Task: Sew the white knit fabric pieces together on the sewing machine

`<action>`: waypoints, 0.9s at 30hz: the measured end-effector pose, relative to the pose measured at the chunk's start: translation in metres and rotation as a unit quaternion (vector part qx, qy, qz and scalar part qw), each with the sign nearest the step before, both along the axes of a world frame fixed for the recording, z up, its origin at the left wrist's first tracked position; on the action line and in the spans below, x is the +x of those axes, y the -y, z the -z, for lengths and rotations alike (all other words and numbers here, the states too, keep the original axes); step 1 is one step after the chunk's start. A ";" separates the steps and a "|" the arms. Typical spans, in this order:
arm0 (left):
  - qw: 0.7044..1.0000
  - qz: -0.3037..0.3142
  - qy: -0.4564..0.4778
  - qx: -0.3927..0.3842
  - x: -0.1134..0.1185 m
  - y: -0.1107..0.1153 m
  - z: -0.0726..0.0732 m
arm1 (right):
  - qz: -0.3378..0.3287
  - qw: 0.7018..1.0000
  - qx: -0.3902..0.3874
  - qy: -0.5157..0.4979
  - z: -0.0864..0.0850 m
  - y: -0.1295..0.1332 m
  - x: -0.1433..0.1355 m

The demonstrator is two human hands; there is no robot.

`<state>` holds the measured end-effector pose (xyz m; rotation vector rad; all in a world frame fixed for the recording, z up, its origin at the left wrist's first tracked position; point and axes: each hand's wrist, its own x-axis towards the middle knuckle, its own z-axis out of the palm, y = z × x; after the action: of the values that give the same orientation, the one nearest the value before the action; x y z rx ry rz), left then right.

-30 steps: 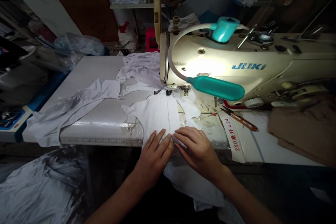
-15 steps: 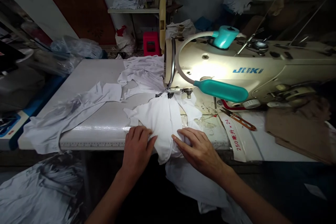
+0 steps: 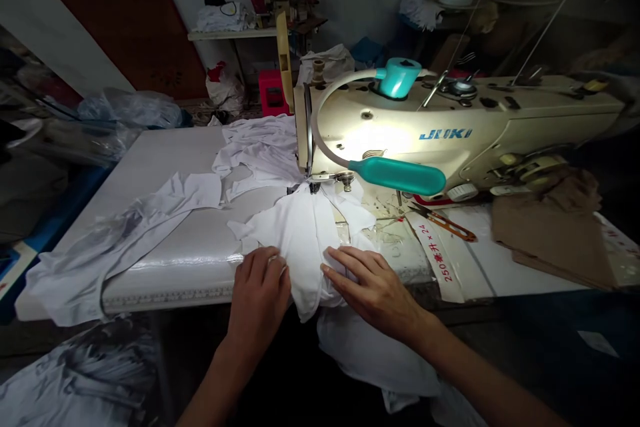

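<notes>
A white fabric piece runs from under the sewing machine's presser foot down over the table's front edge. My left hand is closed on the left side of this fabric, fingers curled and thumb drawn in. On its right side, my right hand lies with fingers stretched out and fingertips pressing the cloth near a lengthwise seam or fold. The cream sewing machine carries a lit lamp with a teal handle. Whatever lies under my palms is hidden.
More white fabric pieces lie at the left and behind the needle. Orange thread snips and folded brown cloth lie at the right. White cloth hangs below the table. A red stool stands behind.
The view has shifted, so the machine appears further left and slightly lower. My left thumb has drawn in against the fingers. Both hands stay on the white fabric near the table edge.
</notes>
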<state>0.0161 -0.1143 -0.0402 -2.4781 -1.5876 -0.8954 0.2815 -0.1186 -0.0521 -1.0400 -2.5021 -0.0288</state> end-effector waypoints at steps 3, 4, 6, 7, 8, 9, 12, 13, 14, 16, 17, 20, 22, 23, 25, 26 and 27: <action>0.997 0.069 -0.024 0.004 0.014 -0.016 -0.003 | -0.017 1.000 0.003 0.002 -0.001 -0.001 -0.001; 0.995 0.097 -0.032 -0.008 0.018 -0.024 -0.004 | -0.020 1.000 0.003 -0.002 -0.001 -0.001 -0.002; 0.989 0.135 -0.049 -0.039 0.025 -0.042 -0.006 | -0.021 1.000 0.004 -0.010 -0.001 -0.001 -0.003; 0.987 0.144 -0.056 -0.054 0.028 -0.052 -0.007 | -0.020 1.000 0.006 -0.013 0.000 0.000 -0.004; 0.985 0.148 -0.062 -0.066 0.032 -0.060 -0.007 | -0.019 1.000 0.010 -0.016 0.000 0.000 -0.004; 0.984 0.149 -0.066 -0.075 0.034 -0.068 -0.007 | -0.017 1.000 0.014 -0.020 0.001 0.000 -0.005; 0.984 0.144 -0.068 -0.086 0.041 -0.081 -0.004 | -0.004 0.999 0.023 -0.037 0.000 0.002 -0.008; 0.984 0.143 -0.067 -0.084 0.043 -0.083 -0.002 | 0.002 0.999 0.023 -0.042 0.000 0.002 -0.009; 0.984 0.143 -0.066 -0.082 0.044 -0.083 -0.001 | 0.007 0.999 0.023 -0.047 -0.001 0.002 -0.010; 0.985 0.144 -0.061 -0.080 0.045 -0.084 0.001 | 0.015 0.998 0.020 -0.051 -0.003 0.000 -0.012; 0.985 0.143 -0.056 -0.080 0.044 -0.086 0.002 | 0.016 0.998 0.018 -0.051 -0.003 -0.001 -0.013; 0.985 0.144 -0.043 -0.082 0.043 -0.094 0.000 | 0.024 0.998 0.006 -0.049 -0.003 -0.005 -0.015; 0.985 0.148 -0.043 -0.076 0.041 -0.099 -0.001 | 0.031 0.998 -0.001 -0.048 -0.003 -0.008 -0.016; 0.985 0.151 -0.046 -0.070 0.041 -0.100 -0.002 | 0.035 0.998 -0.003 -0.048 -0.003 -0.009 -0.016; 0.985 0.157 -0.055 -0.046 0.038 -0.097 -0.002 | 0.037 0.998 -0.009 -0.045 -0.003 -0.010 -0.016; 0.985 0.161 -0.059 -0.032 0.037 -0.092 -0.002 | 0.037 0.998 -0.012 -0.041 -0.004 -0.010 -0.016; 0.984 0.163 -0.064 -0.018 0.036 -0.085 -0.001 | 0.037 0.998 -0.017 -0.037 -0.004 -0.011 -0.016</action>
<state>0.0524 -0.0295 -0.0395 -2.8087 -1.1912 -0.7235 0.2655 -0.1079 -0.0477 -1.1269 -2.4049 0.0294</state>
